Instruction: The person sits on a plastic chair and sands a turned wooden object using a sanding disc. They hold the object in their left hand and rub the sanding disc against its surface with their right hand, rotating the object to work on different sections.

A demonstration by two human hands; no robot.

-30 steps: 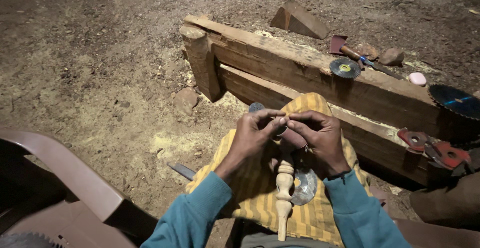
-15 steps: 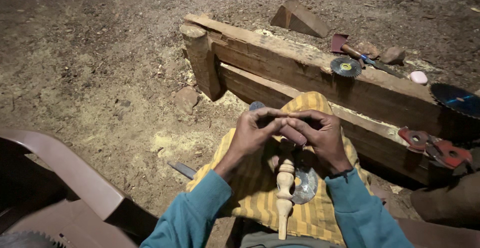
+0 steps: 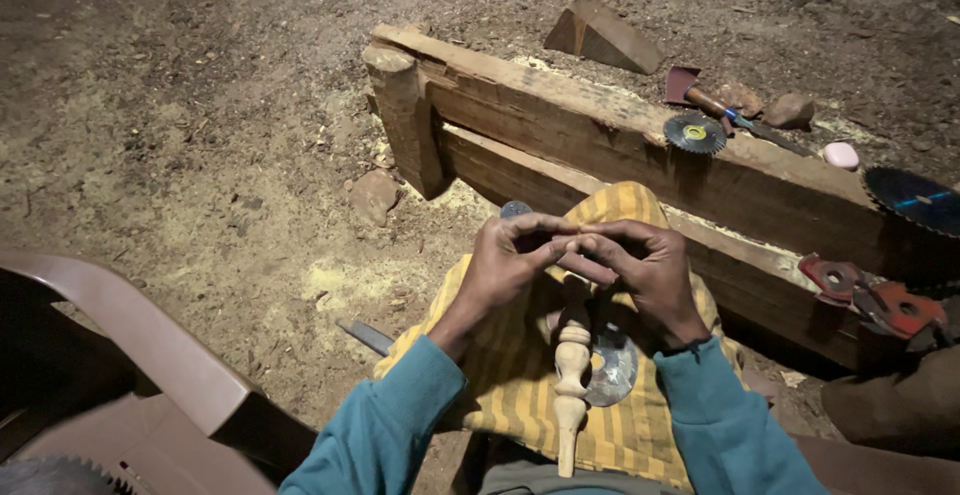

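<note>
My left hand and my right hand meet fingertip to fingertip above my lap, pinching something small that I cannot make out. Below them a turned wooden spindle lies lengthwise on a yellow striped cloth draped over my knees. A grey round disc rests on the cloth beside the spindle, under my right wrist. Both arms wear teal sleeves.
A heavy wooden beam frame lies ahead on sawdust-strewn dirt. On it sit a small saw blade, a hammer-like tool, a blue saw blade and red metal parts. A brown plastic chair stands at left. A wooden wedge lies beyond.
My hands stay together over the cloth; the fingers have shifted slightly around the small thing. The spindle and disc have not moved.
</note>
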